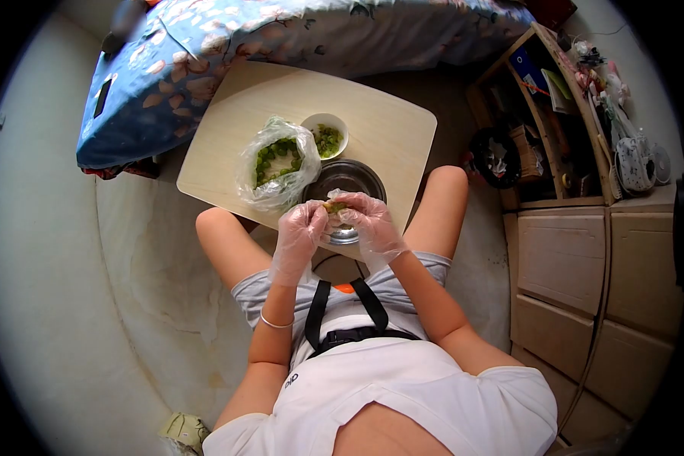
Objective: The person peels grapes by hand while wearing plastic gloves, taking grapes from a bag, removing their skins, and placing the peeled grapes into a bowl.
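My left hand (302,228), in a clear plastic glove, is closed in a pinch over the near edge of a metal bowl (373,173). Opposite it, my gloved right hand (366,219) is closed too, fingertips meeting the left ones. Between them shows a small green and brownish piece (334,206), too small to name surely. The bowl's inside is partly hidden by my hands. Left of it stands an open clear plastic bag (248,173) of small green pieces (268,163). Behind the metal bowl, a white bowl (346,131) holds more green bits (326,140).
The low pale table (391,121) stands between my knees. Beyond it is a bed with a blue floral cover (182,72), a dark phone-like object (102,97) on it. At right are a wooden shelf (543,114), a black-lined bin (496,158) and cabinets (561,258).
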Demonstrator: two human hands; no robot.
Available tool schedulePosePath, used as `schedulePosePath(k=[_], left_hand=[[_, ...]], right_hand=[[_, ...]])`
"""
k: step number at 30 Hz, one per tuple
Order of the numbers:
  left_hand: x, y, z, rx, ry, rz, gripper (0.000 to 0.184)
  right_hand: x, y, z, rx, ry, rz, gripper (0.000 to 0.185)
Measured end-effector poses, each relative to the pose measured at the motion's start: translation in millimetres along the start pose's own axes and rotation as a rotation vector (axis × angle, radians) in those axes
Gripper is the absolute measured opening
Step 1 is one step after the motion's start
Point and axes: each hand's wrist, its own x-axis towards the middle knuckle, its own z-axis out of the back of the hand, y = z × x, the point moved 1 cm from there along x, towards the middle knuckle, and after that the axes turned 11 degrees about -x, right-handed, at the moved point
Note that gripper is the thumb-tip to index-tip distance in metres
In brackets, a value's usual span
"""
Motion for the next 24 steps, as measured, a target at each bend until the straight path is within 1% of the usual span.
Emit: schedulePosePath(k=[2, 4, 5, 7, 12, 15, 18, 19, 21, 22, 23, 24], left_hand=[[0.1, 0.6, -1.7, -0.052, -0.027, 0.065, 0.020], [2.1, 5.3, -0.6, -0.090, -0.026, 0.096, 0.021], [3.6, 8.1, 0.5, -0.127, -0.026, 0.126, 0.023], [6.8, 11.5, 2.3, -0.143, -0.029, 0.145, 0.021], [14.9, 21.1, 3.5, -0.192, -0.028, 0.168, 0.021], [17.3, 27.1, 7.0, -0.192, -0.019, 0.154, 0.025], [26.0, 29.7, 10.4, -0.174, -0.119, 0.100, 0.023], [33.1, 29.3, 13.5, -0.173, -0.115, 0.102, 0.023], [53.5, 22.6, 19.3, 0.212, -0.129, -0.109, 0.021], [65.0, 12.9, 15.6, 0.371, -0.167, -0.303, 0.015], [77.0, 3.9, 13.2, 0.371, -0.166, -0.304, 0.015], [87.8, -10.3, 9.1, 0.562, -0.149, -0.460, 0.012]], right_hand=[[-0.9, -4.4, 3.0, 0.042, 0.003, 0.024, 0.027], [-2.6, -1.1, 2.4, 0.349, -0.006, -0.097, 0.027], [-2.8, 0.7, 2.9, 0.349, -0.007, -0.097, 0.027], [-3.4, 4.1, 6.4, 0.484, -0.033, -0.107, 0.029], [-3.4, 9.7, 21.6, 0.509, -0.051, -0.117, 0.028], [-4.7, 8.6, 31.5, 0.494, -0.072, -0.131, 0.026], [-8.5, 6.3, 37.6, 0.456, -0.106, -0.122, 0.024], [-10.3, 6.0, 39.1, 0.432, -0.120, -0.104, 0.023], [-10.6, 5.9, 41.0, 0.408, -0.123, -0.112, 0.023], [-10.8, 6.1, 41.8, 0.382, -0.121, -0.121, 0.024], [-10.8, 4.8, 42.0, 0.382, -0.121, -0.121, 0.024], [-10.8, 1.8, 41.8, 0.360, -0.113, -0.118, 0.024]])
